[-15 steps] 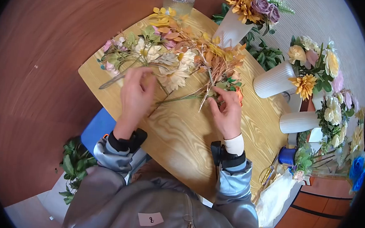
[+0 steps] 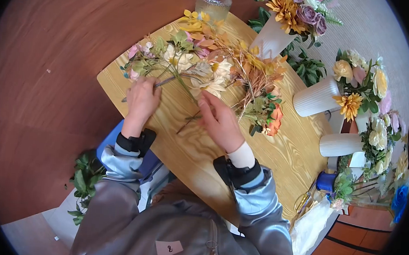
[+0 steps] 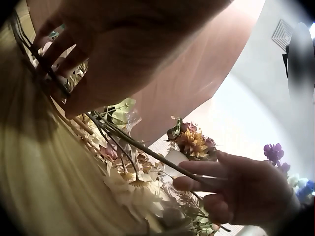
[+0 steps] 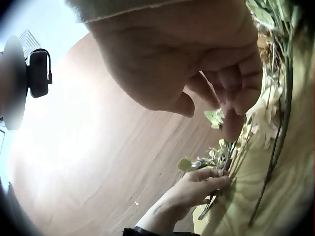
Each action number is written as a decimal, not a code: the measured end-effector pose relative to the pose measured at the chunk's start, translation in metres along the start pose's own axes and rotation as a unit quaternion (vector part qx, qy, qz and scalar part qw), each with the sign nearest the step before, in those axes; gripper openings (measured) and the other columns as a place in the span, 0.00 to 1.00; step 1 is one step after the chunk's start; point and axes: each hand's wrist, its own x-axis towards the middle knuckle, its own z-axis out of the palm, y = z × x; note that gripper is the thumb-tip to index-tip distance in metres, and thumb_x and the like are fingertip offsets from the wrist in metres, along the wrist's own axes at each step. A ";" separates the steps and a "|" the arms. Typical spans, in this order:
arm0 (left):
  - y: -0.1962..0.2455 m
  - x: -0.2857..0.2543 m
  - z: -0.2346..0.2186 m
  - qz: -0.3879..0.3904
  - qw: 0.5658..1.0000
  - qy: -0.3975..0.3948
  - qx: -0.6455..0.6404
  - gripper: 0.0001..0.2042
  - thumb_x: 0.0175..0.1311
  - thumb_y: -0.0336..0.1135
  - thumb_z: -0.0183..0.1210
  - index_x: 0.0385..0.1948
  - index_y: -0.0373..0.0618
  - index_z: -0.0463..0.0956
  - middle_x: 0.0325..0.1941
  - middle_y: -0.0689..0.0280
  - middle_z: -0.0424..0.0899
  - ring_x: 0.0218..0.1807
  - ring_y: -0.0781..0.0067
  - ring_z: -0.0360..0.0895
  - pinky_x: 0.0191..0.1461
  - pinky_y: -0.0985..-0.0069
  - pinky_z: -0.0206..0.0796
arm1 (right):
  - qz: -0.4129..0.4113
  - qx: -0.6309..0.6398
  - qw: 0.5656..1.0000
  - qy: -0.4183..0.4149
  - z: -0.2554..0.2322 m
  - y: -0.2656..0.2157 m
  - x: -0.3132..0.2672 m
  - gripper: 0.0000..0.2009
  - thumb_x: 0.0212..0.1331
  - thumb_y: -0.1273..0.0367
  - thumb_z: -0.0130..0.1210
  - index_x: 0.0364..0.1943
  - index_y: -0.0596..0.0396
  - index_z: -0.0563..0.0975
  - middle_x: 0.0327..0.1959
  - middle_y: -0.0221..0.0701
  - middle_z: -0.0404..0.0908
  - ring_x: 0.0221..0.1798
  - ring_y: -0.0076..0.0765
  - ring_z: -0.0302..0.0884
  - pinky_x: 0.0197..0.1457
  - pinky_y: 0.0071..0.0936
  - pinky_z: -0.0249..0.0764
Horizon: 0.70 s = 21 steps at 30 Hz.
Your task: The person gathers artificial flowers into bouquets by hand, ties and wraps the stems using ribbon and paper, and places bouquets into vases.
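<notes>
Near the table's left edge, my left hand point(image 2: 141, 99) grips a dark stem point(image 2: 165, 80), its fingers curled round it; the right wrist view shows the same hold by my left hand point(image 4: 179, 199). My right hand point(image 2: 221, 121) is beside a green stem point(image 2: 184, 87), fingers relaxed and thumb apart in the right wrist view. Whether its fingertips touch the stem, I cannot tell. Cream flowers point(image 2: 213, 83) and pale leafy sprays lie beyond the hands. Orange-brown foliage point(image 2: 260, 77) and an orange flower point(image 2: 275, 120) lie to the right.
Flowers fill white ribbed vases point(image 2: 313, 98) along the table's right side. A glass jar point(image 2: 213, 5) stands at the far edge. Blue ribbon point(image 2: 325, 181), scissors point(image 2: 302, 201) and white wrapping point(image 2: 309, 229) are at the near right.
My right hand has moved left, from the stems by the orange-brown foliage to the green stem. My left hand has shifted to the dark stem and now grips it. The head view has shifted slightly.
</notes>
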 end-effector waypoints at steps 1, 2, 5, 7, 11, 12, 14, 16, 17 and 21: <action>-0.001 0.001 -0.001 -0.001 1.000 0.001 0.001 0.08 0.48 0.34 0.55 0.31 0.46 0.74 0.36 0.59 0.73 0.41 0.58 0.70 0.43 0.63 0.60 | 0.069 0.083 0.994 -0.034 0.007 0.002 0.003 0.17 0.55 0.64 0.48 0.42 0.64 0.70 0.20 0.33 0.71 0.17 0.22 0.67 0.22 0.19 0.64; -0.001 0.002 -0.002 0.020 1.000 0.007 -0.005 0.07 0.48 0.33 0.54 0.29 0.45 0.74 0.32 0.59 0.74 0.39 0.58 0.70 0.42 0.64 0.61 | 0.138 0.164 0.974 -0.068 0.011 0.003 0.005 0.18 0.57 0.62 0.45 0.42 0.65 0.70 0.18 0.32 0.71 0.17 0.21 0.67 0.21 0.19 0.63; -0.005 0.003 0.000 0.055 0.996 0.030 -0.063 0.06 0.49 0.32 0.54 0.27 0.42 0.74 0.27 0.58 0.73 0.35 0.57 0.71 0.39 0.65 0.62 | 0.203 0.280 0.919 -0.190 0.017 0.008 0.014 0.15 0.60 0.63 0.42 0.43 0.61 0.71 0.20 0.25 0.70 0.17 0.16 0.63 0.20 0.13 0.61; -0.005 0.001 -0.001 0.072 0.990 0.046 -0.116 0.05 0.49 0.31 0.54 0.26 0.41 0.73 0.26 0.57 0.73 0.34 0.56 0.71 0.37 0.66 0.62 | 0.226 0.321 0.900 -0.189 0.014 0.002 0.015 0.15 0.60 0.63 0.43 0.43 0.60 0.71 0.19 0.24 0.69 0.17 0.16 0.63 0.20 0.13 0.60; 0.004 -0.004 -0.006 0.056 0.982 0.033 -0.177 0.05 0.50 0.30 0.54 0.27 0.40 0.72 0.26 0.56 0.73 0.30 0.56 0.71 0.33 0.67 0.62 | 0.232 0.292 0.918 -0.138 0.007 -0.009 0.022 0.15 0.60 0.62 0.42 0.41 0.59 0.71 0.16 0.23 0.68 0.16 0.15 0.62 0.19 0.12 0.58; 0.005 -0.005 -0.007 0.059 0.980 0.041 -0.188 0.05 0.50 0.30 0.54 0.27 0.40 0.73 0.26 0.56 0.72 0.28 0.56 0.71 0.31 0.68 0.61 | 0.233 0.292 0.917 -0.138 0.005 -0.009 0.024 0.15 0.60 0.62 0.42 0.41 0.59 0.71 0.16 0.23 0.68 0.16 0.15 0.62 0.19 0.12 0.58; 0.007 -0.008 -0.008 0.057 0.978 0.043 -0.196 0.05 0.50 0.30 0.54 0.27 0.40 0.73 0.25 0.56 0.72 0.27 0.57 0.71 0.30 0.68 0.62 | 0.191 0.268 0.940 -0.086 0.003 -0.008 0.026 0.15 0.61 0.61 0.39 0.39 0.59 0.71 0.16 0.24 0.67 0.15 0.16 0.61 0.19 0.13 0.58; 0.011 -0.010 -0.008 0.055 0.976 0.046 -0.204 0.05 0.50 0.29 0.54 0.28 0.40 0.73 0.25 0.56 0.72 0.26 0.57 0.71 0.30 0.69 0.62 | 0.183 0.262 0.945 -0.074 0.002 -0.006 0.029 0.16 0.61 0.60 0.40 0.37 0.60 0.71 0.15 0.25 0.68 0.15 0.16 0.62 0.19 0.14 0.59; 0.013 -0.011 -0.007 0.042 0.976 0.038 -0.211 0.05 0.51 0.29 0.54 0.29 0.39 0.73 0.25 0.59 0.73 0.26 0.65 0.71 0.30 0.74 0.61 | 0.176 0.258 0.948 -0.062 0.001 -0.005 0.030 0.16 0.60 0.60 0.40 0.35 0.61 0.72 0.13 0.26 0.68 0.15 0.17 0.63 0.19 0.16 0.60; 0.019 -0.017 0.013 0.012 0.940 0.052 -0.338 0.06 0.52 0.29 0.54 0.31 0.39 0.72 0.23 0.63 0.72 0.22 0.70 0.69 0.26 0.77 0.60 | 0.136 0.234 0.962 -0.030 0.008 -0.019 0.032 0.15 0.60 0.62 0.39 0.35 0.61 0.71 0.14 0.31 0.70 0.15 0.25 0.67 0.21 0.22 0.63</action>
